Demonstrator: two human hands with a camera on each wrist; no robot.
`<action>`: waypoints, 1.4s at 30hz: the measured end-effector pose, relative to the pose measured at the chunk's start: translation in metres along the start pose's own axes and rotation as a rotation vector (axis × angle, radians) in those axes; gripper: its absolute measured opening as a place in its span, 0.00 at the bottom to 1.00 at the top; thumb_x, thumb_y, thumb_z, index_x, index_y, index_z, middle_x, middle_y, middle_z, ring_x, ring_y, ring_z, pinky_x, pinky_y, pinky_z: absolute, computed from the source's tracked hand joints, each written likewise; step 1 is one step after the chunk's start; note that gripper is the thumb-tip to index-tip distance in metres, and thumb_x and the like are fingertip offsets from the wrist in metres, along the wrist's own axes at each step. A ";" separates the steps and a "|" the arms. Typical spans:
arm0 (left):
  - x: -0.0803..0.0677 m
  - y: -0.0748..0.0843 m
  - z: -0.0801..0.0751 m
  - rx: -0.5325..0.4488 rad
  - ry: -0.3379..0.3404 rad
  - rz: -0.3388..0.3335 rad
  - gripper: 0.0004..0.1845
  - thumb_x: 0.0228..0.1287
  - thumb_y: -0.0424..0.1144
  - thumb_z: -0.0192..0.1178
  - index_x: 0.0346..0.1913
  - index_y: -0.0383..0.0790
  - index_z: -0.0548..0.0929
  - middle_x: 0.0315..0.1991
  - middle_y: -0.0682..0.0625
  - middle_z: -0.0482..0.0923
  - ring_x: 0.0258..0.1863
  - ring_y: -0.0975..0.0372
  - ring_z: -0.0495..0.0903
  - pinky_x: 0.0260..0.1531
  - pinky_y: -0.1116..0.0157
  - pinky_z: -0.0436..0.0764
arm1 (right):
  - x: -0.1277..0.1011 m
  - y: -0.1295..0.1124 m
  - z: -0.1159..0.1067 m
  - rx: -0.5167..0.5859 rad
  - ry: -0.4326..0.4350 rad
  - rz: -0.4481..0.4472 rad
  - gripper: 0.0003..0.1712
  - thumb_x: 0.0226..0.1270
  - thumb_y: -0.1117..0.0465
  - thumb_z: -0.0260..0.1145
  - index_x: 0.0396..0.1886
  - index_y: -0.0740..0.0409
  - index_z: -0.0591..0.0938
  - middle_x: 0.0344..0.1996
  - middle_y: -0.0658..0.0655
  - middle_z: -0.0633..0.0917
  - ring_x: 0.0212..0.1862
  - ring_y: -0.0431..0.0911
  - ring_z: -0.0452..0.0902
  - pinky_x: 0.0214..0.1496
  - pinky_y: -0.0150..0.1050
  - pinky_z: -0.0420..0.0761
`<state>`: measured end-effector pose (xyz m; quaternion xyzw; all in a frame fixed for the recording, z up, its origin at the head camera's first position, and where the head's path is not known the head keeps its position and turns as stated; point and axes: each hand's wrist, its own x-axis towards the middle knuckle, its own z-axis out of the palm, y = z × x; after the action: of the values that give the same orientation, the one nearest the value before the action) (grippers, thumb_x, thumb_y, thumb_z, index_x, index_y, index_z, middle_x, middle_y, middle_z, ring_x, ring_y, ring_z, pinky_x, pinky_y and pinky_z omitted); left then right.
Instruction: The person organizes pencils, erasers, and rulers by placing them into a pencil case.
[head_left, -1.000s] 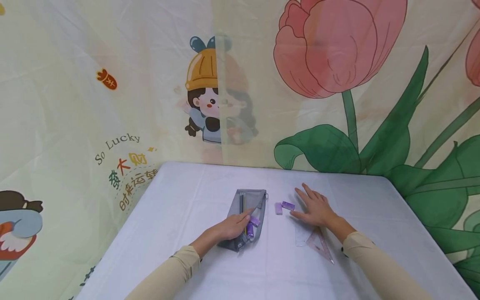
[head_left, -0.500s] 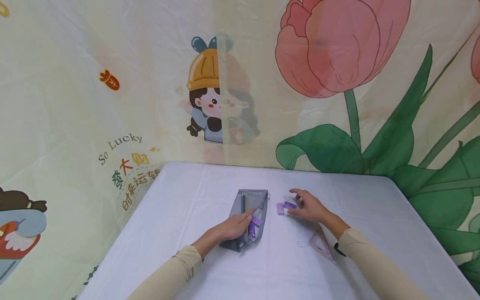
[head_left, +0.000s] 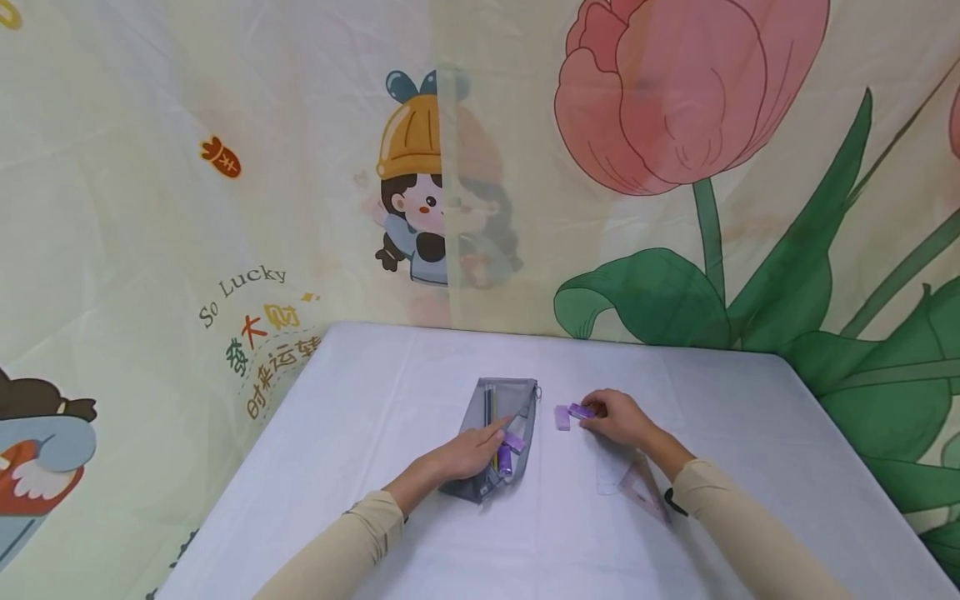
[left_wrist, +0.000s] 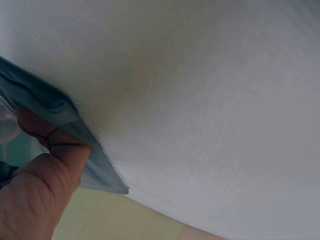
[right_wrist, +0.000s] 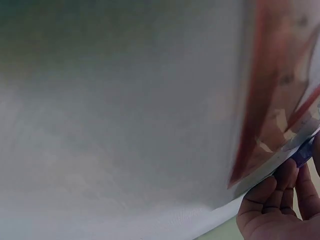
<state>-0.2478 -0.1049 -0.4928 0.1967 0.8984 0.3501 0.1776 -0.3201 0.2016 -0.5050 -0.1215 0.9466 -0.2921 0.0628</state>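
The purple eraser [head_left: 578, 410] lies on the surface [head_left: 390, 367] right of the pouch [head_left: 498, 417], pinched by the right hand [head_left: 618, 419]. The left hand [head_left: 468, 454] grips the pouch's mouth; hold it wide and keep the pinch firm.

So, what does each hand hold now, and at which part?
The right hand pinches the darker purple eraser at its right end. The left hand grips the grey mesh pencil case at its open edge.

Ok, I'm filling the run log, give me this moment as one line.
left hand: holds pencil case | right hand: pinches purple eraser | set square: on table
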 end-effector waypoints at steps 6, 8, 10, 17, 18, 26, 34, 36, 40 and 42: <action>-0.001 0.000 -0.001 0.010 -0.006 -0.001 0.27 0.81 0.50 0.32 0.78 0.52 0.58 0.73 0.39 0.64 0.71 0.42 0.65 0.70 0.43 0.63 | -0.001 0.000 -0.001 -0.019 0.010 0.008 0.17 0.62 0.60 0.73 0.48 0.63 0.85 0.36 0.55 0.82 0.38 0.46 0.73 0.41 0.38 0.76; -0.001 0.000 -0.001 0.012 -0.006 -0.001 0.27 0.81 0.50 0.32 0.78 0.52 0.58 0.73 0.39 0.64 0.71 0.42 0.65 0.70 0.43 0.63 | -0.002 0.000 -0.003 -0.025 0.017 -0.002 0.16 0.62 0.61 0.73 0.47 0.64 0.86 0.35 0.55 0.82 0.38 0.46 0.74 0.41 0.38 0.76; -0.001 0.000 -0.001 0.013 -0.005 0.000 0.27 0.81 0.50 0.32 0.78 0.52 0.57 0.74 0.40 0.63 0.72 0.42 0.64 0.70 0.44 0.62 | -0.003 0.000 -0.005 -0.019 0.026 -0.010 0.15 0.62 0.62 0.72 0.46 0.65 0.86 0.35 0.56 0.83 0.37 0.46 0.74 0.40 0.39 0.77; -0.001 0.001 -0.002 0.014 -0.005 0.000 0.27 0.81 0.49 0.32 0.78 0.51 0.57 0.74 0.39 0.63 0.72 0.42 0.64 0.71 0.45 0.62 | -0.007 -0.009 -0.011 0.075 0.040 0.026 0.14 0.64 0.63 0.70 0.47 0.66 0.85 0.39 0.59 0.86 0.38 0.47 0.76 0.38 0.38 0.80; -0.001 0.001 -0.002 0.015 -0.003 -0.002 0.27 0.81 0.49 0.32 0.78 0.52 0.57 0.74 0.39 0.63 0.72 0.42 0.64 0.71 0.45 0.62 | -0.007 -0.012 -0.011 0.088 0.044 0.032 0.14 0.64 0.62 0.70 0.47 0.65 0.85 0.39 0.59 0.86 0.38 0.47 0.76 0.38 0.37 0.80; -0.001 0.000 -0.002 0.009 -0.004 -0.010 0.27 0.81 0.50 0.32 0.78 0.52 0.57 0.74 0.39 0.63 0.72 0.42 0.64 0.71 0.45 0.62 | -0.006 -0.033 0.000 0.114 0.038 0.012 0.14 0.63 0.61 0.72 0.46 0.64 0.86 0.37 0.56 0.85 0.37 0.45 0.76 0.37 0.36 0.79; 0.001 -0.001 -0.001 0.008 -0.003 -0.012 0.27 0.81 0.50 0.32 0.78 0.53 0.57 0.73 0.38 0.63 0.72 0.43 0.64 0.71 0.46 0.61 | -0.003 -0.051 0.016 0.080 0.013 -0.028 0.12 0.61 0.63 0.73 0.44 0.61 0.88 0.34 0.54 0.83 0.36 0.44 0.74 0.38 0.35 0.77; 0.001 -0.001 -0.002 0.006 -0.004 -0.015 0.27 0.81 0.51 0.32 0.78 0.53 0.56 0.73 0.38 0.63 0.72 0.43 0.64 0.71 0.45 0.61 | -0.003 -0.055 0.020 0.076 0.016 -0.047 0.11 0.60 0.64 0.73 0.43 0.61 0.88 0.33 0.53 0.82 0.36 0.43 0.73 0.37 0.34 0.76; 0.000 0.000 -0.003 -0.002 -0.014 -0.025 0.27 0.81 0.52 0.32 0.78 0.53 0.56 0.74 0.38 0.62 0.72 0.43 0.63 0.71 0.44 0.61 | -0.003 -0.065 0.026 0.061 0.036 -0.086 0.11 0.59 0.65 0.74 0.41 0.62 0.88 0.30 0.53 0.82 0.34 0.43 0.73 0.37 0.34 0.76; 0.000 0.000 -0.003 -0.007 -0.019 -0.026 0.28 0.81 0.52 0.32 0.78 0.53 0.56 0.74 0.39 0.62 0.72 0.43 0.63 0.71 0.44 0.60 | -0.002 -0.070 0.029 0.054 0.043 -0.093 0.10 0.58 0.65 0.74 0.41 0.62 0.88 0.29 0.53 0.82 0.33 0.42 0.73 0.36 0.34 0.76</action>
<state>-0.2492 -0.1072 -0.4906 0.1876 0.8979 0.3492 0.1914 -0.2988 0.1303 -0.4892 -0.1573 0.9328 -0.3227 0.0320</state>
